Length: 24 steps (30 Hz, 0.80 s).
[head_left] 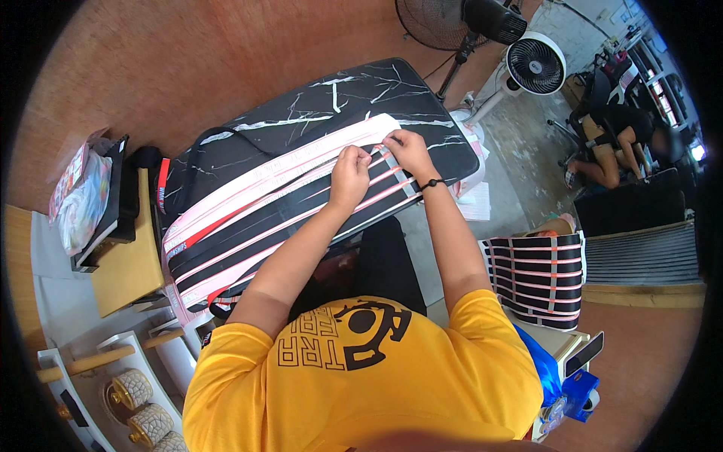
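Observation:
A long sheet [248, 239] of black bands edged in white and pink lies slantwise across the dark marble-patterned table [316, 98]. Over its upper right end, my left hand [351, 178] is closed in a pinch on a narrow strip at the sheet. Close beside it, my right hand [409, 154] also pinches the strip, fingertips near the sheet's corner; a dark bracelet is on that wrist. The fingers partly hide the strip's end. A white, pink-lined band [301, 160] runs along the sheet's far edge, with a red strap [215, 227] toward the left end.
A second striped black sheet [533, 279] hangs at my right. Two fans [535, 66] stand beyond the table. At left are a filled plastic bag [86, 197] and a wooden board [128, 275]. A phone [585, 352] lies lower right. Another person [619, 135] bends over at far right.

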Tool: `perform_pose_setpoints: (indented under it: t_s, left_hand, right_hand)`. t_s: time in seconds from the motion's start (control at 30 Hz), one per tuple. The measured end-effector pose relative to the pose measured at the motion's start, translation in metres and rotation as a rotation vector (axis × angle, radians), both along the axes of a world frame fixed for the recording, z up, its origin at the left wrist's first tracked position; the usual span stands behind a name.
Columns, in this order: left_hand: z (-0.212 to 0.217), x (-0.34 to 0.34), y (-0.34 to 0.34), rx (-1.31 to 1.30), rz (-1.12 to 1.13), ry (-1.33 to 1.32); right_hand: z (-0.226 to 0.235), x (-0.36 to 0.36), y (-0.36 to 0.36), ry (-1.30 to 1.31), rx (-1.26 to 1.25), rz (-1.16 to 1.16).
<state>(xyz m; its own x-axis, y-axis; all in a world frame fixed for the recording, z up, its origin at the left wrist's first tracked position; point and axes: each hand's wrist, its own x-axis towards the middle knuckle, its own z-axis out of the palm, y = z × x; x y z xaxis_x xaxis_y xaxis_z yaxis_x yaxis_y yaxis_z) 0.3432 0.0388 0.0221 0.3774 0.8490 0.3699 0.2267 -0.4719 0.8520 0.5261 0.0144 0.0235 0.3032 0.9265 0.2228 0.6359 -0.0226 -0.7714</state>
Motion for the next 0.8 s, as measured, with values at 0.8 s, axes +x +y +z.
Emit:
perform_pose_setpoints:
  t_s: [0.8]
  left_hand:
    - [-0.01, -0.004, 0.003, -0.044, 0.001, -0.258]
  right_hand:
    - [0.014, 0.021, -0.042, -0.267, 0.071, 0.032]
